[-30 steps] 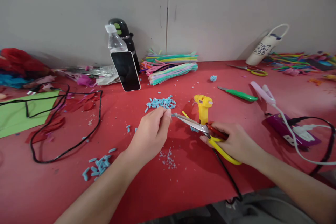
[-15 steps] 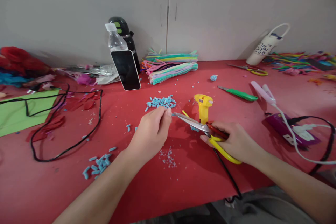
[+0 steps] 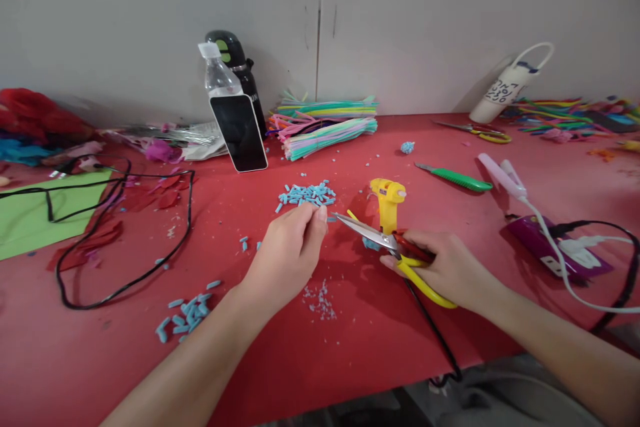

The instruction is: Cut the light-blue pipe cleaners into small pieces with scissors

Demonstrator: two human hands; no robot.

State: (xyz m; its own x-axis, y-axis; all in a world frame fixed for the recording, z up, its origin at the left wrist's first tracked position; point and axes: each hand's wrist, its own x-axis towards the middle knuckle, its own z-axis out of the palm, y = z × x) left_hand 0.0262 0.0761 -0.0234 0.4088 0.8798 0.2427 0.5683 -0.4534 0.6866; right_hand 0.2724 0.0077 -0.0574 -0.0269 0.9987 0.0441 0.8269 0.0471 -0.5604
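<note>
My left hand (image 3: 293, 240) is pinched over the middle of the red table, with a small bit of blue piece (image 3: 331, 219) showing just past its fingertips. In my right hand (image 3: 440, 263) are scissors (image 3: 373, 233) with red and yellow handles, their tips pointing left at that bit. Behind my left hand lies a pile of short blue pieces (image 3: 307, 193). Longer blue pieces (image 3: 190, 313) lie beside my left forearm. Fine blue crumbs (image 3: 323, 301) are scattered between my hands. A yellow glue gun (image 3: 387, 203) stands behind the scissors, with something blue partly hidden beneath it.
A phone (image 3: 240, 133) leans on bottles at the back. Pipe cleaners (image 3: 330, 130) lie bundled beside it. A green cutter (image 3: 460, 179), a small blue ball (image 3: 407, 147) and a purple power strip (image 3: 555, 247) are at right. A black cable (image 3: 125, 292) loops at left.
The scissor blades have drawn slightly closer together, and the blue bit at my left fingertips now shows just beyond them. My left hand has hardly moved.
</note>
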